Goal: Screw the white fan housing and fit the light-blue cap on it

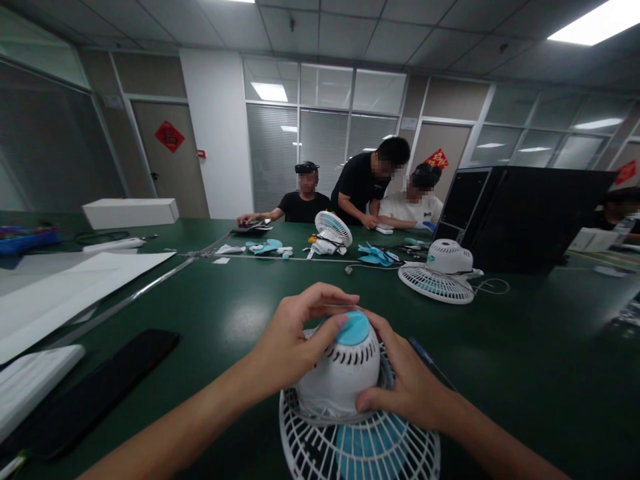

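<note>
A small white fan (350,380) lies face down on the table in front of me, its motor housing pointing up. Blue blades show through the white grille (400,440). On top of the housing sits a round light-blue cap (353,329). My left hand (305,330) has its thumb on the cap's edge and its fingers curled behind it. Around the right side of the housing wraps my right hand (405,380), thumb at the front, fingertips up by the cap. A screwdriver (430,360) lies just beyond that hand.
Another face-down fan (437,270) stands by a large black monitor (520,213). Farther back are an upright fan (333,233) and blue blades (377,255). A black pouch (110,380) and white panels (75,293) lie left. Several people sit or stand across the table.
</note>
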The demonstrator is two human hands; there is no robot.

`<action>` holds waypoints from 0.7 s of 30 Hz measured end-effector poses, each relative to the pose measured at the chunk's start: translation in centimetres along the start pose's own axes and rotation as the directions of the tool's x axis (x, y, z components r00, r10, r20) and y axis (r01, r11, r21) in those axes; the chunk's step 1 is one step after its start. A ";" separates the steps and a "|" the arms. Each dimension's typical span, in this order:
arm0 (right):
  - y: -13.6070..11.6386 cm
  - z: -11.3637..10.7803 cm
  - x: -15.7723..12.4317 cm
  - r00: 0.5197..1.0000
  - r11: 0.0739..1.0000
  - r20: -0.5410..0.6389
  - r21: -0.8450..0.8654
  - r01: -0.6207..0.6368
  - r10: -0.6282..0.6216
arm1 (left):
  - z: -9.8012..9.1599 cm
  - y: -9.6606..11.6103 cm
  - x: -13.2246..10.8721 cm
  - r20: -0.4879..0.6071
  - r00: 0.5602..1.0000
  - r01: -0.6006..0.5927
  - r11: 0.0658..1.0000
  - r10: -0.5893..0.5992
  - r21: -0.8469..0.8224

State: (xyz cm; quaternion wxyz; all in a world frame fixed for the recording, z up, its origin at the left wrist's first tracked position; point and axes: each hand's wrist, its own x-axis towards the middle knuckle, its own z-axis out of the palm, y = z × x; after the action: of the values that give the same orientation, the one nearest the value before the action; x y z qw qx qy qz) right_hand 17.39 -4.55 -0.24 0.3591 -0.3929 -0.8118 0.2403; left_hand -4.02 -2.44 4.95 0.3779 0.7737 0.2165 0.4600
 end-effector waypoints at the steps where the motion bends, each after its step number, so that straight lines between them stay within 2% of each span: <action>1: 0.1 0.0 0.0 1.000 1.000 0.000 -0.009 -0.004 0.004 | 0.0 -0.1 0.0 -0.003 1.000 -0.003 1.000 0.003 -0.010; 3: 0.1 -0.2 -0.2 0.999 0.998 -0.004 -0.060 -0.036 0.036 | -0.2 -0.3 0.1 -0.026 1.000 -0.002 1.000 0.002 -0.025; 6: -0.1 -0.3 -0.4 0.995 0.984 -0.004 -0.152 -0.098 0.098 | -0.8 -1.6 0.6 -0.115 0.993 0.026 0.997 -0.034 -0.068; 8: -0.6 -0.1 -0.3 0.993 0.978 0.025 -0.178 -0.107 0.113 | -1.5 -3.4 1.2 -0.181 0.978 0.079 0.990 -0.100 -0.120; 9: -0.9 0.1 -0.3 0.992 0.978 0.042 -0.178 -0.112 0.122 | -1.9 -4.5 1.5 -0.199 0.964 0.152 0.979 -0.178 -0.137; 11: -1.6 0.5 -0.2 0.987 0.976 0.043 -0.159 -0.149 0.157 | -2.7 -7.0 1.9 -0.181 0.932 0.298 0.947 -0.316 -0.120; 15: -2.1 1.3 -1.0 0.977 0.970 -0.046 -0.118 -0.213 0.209 | -3.6 -11.1 1.6 -0.124 0.905 0.405 0.913 -0.407 -0.048; 19: 0.2 1.3 -4.4 0.985 0.976 -0.023 -0.134 -0.173 0.172 | -3.4 -12.7 0.5 -0.076 0.888 0.459 0.886 -0.454 0.070; 21: 2.4 1.1 -6.9 0.984 0.965 -0.074 -0.193 -0.176 0.165 | -3.3 -12.9 0.1 -0.045 0.885 0.466 0.875 -0.464 0.129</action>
State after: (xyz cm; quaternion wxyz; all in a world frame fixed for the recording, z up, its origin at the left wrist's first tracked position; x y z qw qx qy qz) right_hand 20.63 -8.88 -5.23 0.3191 -0.5020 -0.7843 0.1764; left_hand -6.70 6.89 -4.18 0.4222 0.7202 0.4292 0.3447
